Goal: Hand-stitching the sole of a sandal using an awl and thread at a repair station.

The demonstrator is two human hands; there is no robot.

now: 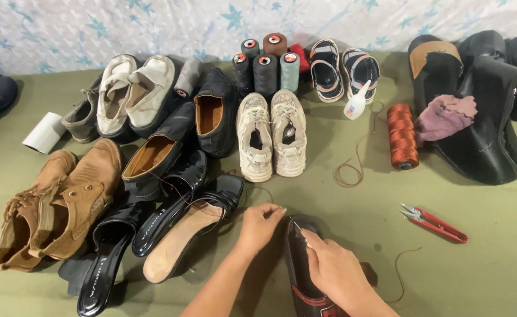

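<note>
My left hand (259, 226) pinches a thin brown thread at the toe of a black shoe (301, 276) lying at the bottom centre. Over the same shoe, my right hand (332, 270) holds a small needle (297, 228) pointing up toward the toe. The thread loops away over the green cloth to the right.
Black heeled sandals (170, 229), tan boots (59, 205), black loafers (182, 141), white sneakers (270, 135) and several thread cones (264, 67) fill the left and back. A rust thread spool (402, 136), glue bottle (356, 103), red snips (435, 223) and black leather pieces (482, 117) lie right.
</note>
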